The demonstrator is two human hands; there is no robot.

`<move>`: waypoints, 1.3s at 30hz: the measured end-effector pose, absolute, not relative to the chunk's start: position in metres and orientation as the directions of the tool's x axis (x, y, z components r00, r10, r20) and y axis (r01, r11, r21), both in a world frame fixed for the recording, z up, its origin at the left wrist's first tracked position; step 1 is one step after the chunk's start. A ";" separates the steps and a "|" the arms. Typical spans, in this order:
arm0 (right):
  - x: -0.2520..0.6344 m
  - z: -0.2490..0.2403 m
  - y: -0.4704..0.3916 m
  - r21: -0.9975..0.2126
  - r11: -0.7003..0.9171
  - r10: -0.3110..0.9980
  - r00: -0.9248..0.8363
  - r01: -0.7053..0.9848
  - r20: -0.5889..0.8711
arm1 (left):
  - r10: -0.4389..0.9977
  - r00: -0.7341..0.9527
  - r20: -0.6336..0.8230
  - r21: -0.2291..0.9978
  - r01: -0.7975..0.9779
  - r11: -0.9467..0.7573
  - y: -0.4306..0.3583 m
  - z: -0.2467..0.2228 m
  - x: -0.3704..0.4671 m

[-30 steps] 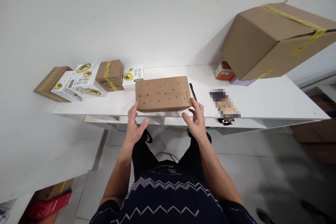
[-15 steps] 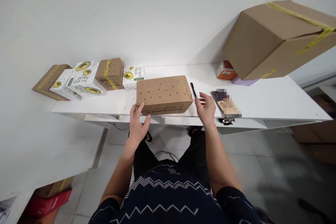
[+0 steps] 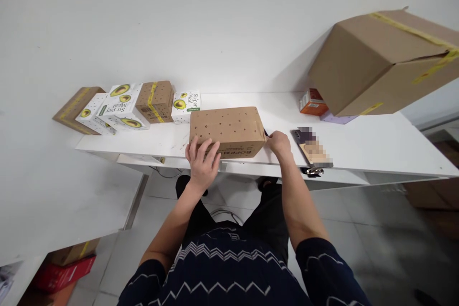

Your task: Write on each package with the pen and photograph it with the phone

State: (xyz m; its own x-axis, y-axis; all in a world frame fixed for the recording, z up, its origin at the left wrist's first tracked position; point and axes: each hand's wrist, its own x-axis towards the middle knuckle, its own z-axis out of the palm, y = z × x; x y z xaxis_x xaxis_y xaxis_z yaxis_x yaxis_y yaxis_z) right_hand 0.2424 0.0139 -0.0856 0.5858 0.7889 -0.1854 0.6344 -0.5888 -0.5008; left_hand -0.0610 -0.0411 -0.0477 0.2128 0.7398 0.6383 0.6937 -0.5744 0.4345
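Note:
A brown dotted cardboard box (image 3: 224, 126) lies on the white shelf right in front of me, with dark printing along its near side. My left hand (image 3: 203, 165) rests against that near side near the left end, its fingers spread. At the box's right end, my right hand (image 3: 279, 144) is closed with the fingertips against the near corner. A slim black pen-like tool (image 3: 266, 132) shows between the fingers and the box end; most of it is hidden by the hand and the box.
White avocado-printed boxes (image 3: 124, 105) and taped brown boxes (image 3: 156, 100) line the shelf's left. A phone (image 3: 311, 147), partly pixelated, lies right of my hand. Farther right, a large taped carton (image 3: 376, 62) stands tilted by an orange box (image 3: 311, 103) and a lilac box (image 3: 337, 117).
My right hand has gone from open fingers beside the black tool to closed on it at the box end. My left hand has shifted right along the near side.

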 end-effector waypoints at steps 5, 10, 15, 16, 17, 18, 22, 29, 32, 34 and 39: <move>0.247 -0.061 -0.014 -0.847 -0.352 0.769 0.639 0.399 -0.019 | 0.735 0.159 0.659 0.451 0.698 -0.556 -0.026 -0.051 -0.055; 0.221 -0.010 -0.033 -0.954 0.300 0.764 0.602 -0.012 0.233 | 0.718 0.111 0.687 0.460 0.698 -0.549 -0.016 -0.052 -0.043; 0.172 0.024 -0.033 -0.913 0.406 0.858 0.358 -0.036 0.368 | 0.750 0.116 0.652 0.498 0.680 -0.538 -0.016 -0.052 -0.035; 0.163 0.026 -0.031 -0.915 0.402 0.876 0.305 -0.036 0.373 | 0.757 0.123 0.642 0.502 0.678 -0.537 -0.016 -0.051 -0.035; 0.155 0.027 -0.027 -0.918 0.394 0.891 0.257 -0.033 0.373 | 0.758 0.131 0.639 0.499 0.679 -0.538 -0.017 -0.051 -0.036; 0.149 0.026 -0.023 -0.922 0.386 0.902 0.216 -0.021 0.373 | 0.754 0.138 0.642 0.488 0.685 -0.541 -0.017 -0.051 -0.036; 0.131 0.015 -0.007 -0.909 0.404 0.902 0.120 0.098 0.414 | 0.742 0.152 0.652 0.461 0.698 -0.548 -0.018 -0.052 -0.040; 0.126 0.003 -0.001 -0.832 0.462 0.871 0.019 0.308 0.491 | 0.702 0.162 0.693 0.414 0.708 -0.572 -0.017 -0.056 -0.042; 0.126 0.005 -0.002 -0.810 0.478 0.861 0.001 0.341 0.508 | 0.635 0.178 0.752 0.317 0.746 -0.586 -0.016 -0.057 -0.042; 0.126 0.007 -0.002 -0.795 0.482 0.858 -0.015 0.369 0.513 | 0.606 0.187 0.773 0.274 0.763 -0.585 -0.016 -0.057 -0.041; 0.125 0.009 -0.001 -0.766 0.499 0.851 -0.058 0.405 0.523 | 0.538 0.200 0.819 0.199 0.780 -0.593 -0.017 -0.055 -0.040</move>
State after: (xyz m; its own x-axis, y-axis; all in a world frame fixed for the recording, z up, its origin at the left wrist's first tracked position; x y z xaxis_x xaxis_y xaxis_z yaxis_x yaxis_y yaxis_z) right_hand 0.1253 -0.0015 0.0094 -0.0582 0.8505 0.5227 0.4048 0.4987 -0.7664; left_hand -0.0395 -0.0170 -0.0553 0.2004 0.5376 0.8190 0.7801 -0.5933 0.1986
